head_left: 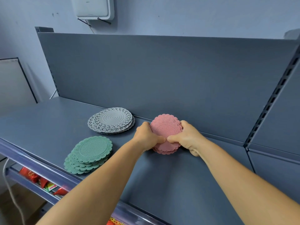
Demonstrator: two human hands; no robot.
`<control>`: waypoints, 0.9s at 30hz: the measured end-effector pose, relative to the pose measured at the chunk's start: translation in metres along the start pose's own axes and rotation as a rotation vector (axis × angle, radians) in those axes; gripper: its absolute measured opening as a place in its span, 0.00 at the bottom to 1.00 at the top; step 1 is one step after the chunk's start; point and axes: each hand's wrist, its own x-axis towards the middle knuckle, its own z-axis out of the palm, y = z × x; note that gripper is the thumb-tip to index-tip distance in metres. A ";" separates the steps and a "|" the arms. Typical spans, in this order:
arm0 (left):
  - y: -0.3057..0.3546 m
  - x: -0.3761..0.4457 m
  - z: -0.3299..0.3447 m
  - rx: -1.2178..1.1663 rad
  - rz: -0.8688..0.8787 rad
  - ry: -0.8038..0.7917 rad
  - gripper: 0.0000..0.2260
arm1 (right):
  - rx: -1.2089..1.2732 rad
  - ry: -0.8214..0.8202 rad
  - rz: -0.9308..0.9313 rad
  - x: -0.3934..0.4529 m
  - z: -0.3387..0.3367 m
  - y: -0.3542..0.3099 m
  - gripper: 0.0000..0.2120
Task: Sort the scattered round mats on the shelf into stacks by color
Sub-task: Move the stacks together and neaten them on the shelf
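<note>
a: how far along are you?

b: nearly there, i'd say. i count three colors, and each sits in its own pile on the shelf (48, 127). the grey mats (112, 120) are stacked at about ten o'clock from my hands, close to the back panel (162, 75). the green mats (89, 153) lie at about eight o'clock, near the front edge. i see no loose mat anywhere on the shelf.

a: and the pink ones?

b: the pink mats (165, 130) are in my grip — toward twelve o'clock on the shelf, close to the back panel. my left hand (146, 137) curls round the pile's left edge and my right hand (188, 137) round its right edge, thumbs pressed on top near the middle, almost touching each other. the pile's near edge looks to rest on the shelf while its far edge tilts up.

a: so what's left?

b: tidying, as i judge it. the pink pile wants squaring and laying flat. the green pile is fanned out — lower mats stick out toward seven o'clock — so it could use a nudge. the grey one is a little offset too. whether another mat hides under my arms, i cannot tell.
</note>
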 end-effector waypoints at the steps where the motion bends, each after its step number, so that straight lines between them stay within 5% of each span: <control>1: -0.001 -0.001 0.000 -0.024 0.006 -0.013 0.27 | 0.013 0.004 -0.020 -0.002 0.000 0.002 0.31; 13: 0.006 -0.024 0.009 -0.292 0.341 -0.042 0.27 | 0.353 -0.036 -0.294 -0.034 -0.016 0.002 0.30; 19: 0.002 -0.027 0.017 -0.259 0.386 -0.089 0.30 | 0.351 -0.036 -0.280 -0.039 -0.011 0.013 0.34; 23: 0.004 -0.030 0.019 -0.097 0.477 -0.069 0.37 | 0.287 -0.038 -0.270 -0.038 -0.008 0.010 0.26; 27: 0.006 -0.030 0.016 0.022 0.493 -0.061 0.33 | 0.280 0.053 -0.220 -0.037 -0.006 0.005 0.20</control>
